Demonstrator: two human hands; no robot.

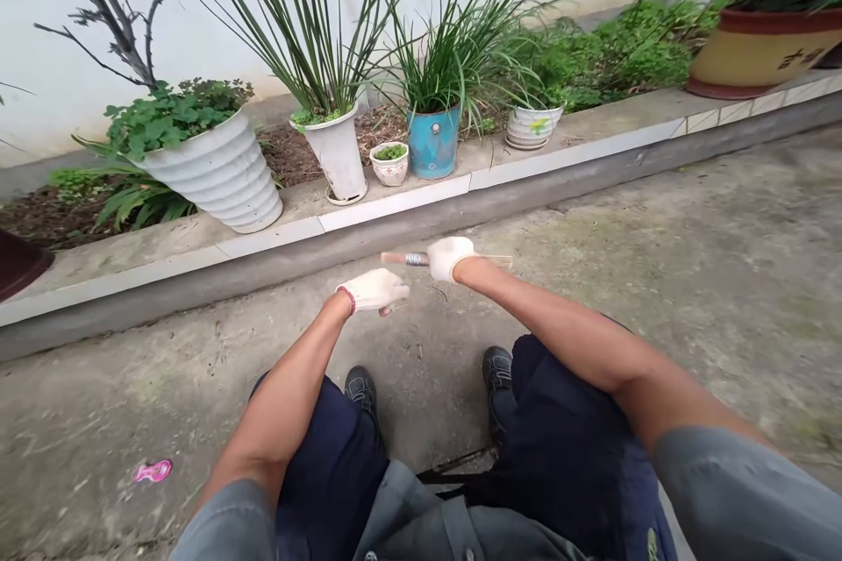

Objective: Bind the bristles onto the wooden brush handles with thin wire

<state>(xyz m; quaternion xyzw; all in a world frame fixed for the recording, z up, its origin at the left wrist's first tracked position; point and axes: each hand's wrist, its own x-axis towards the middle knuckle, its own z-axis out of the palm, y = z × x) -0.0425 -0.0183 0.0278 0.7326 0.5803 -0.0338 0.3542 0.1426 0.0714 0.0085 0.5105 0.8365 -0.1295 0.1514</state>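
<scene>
My right hand (450, 258), in a white knit glove, is closed around the handle of a paintbrush (417, 259). The brush lies nearly level, its brown bristle end and silvery ferrule pointing left, and a thin pale handle end showing right of the hand. Just left of and slightly below the bristles is my left hand (374, 290), in a white glove with a red cuff edge. Its fingers reach to the right, somewhat bent and apart, with nothing visible in them; the fingertips are slightly blurred. Both hands are above the concrete ground, in front of the planter ledge.
Along the tiled ledge (368, 215) stand a tilted white ribbed pot (220, 175), a tall white pot (335, 158), a small patterned pot (390, 168), a blue bucket (432, 145) and a low white pot (530, 128). A yellow-brown planter (756, 53) is at right. A pink object (153, 471) lies on the concrete.
</scene>
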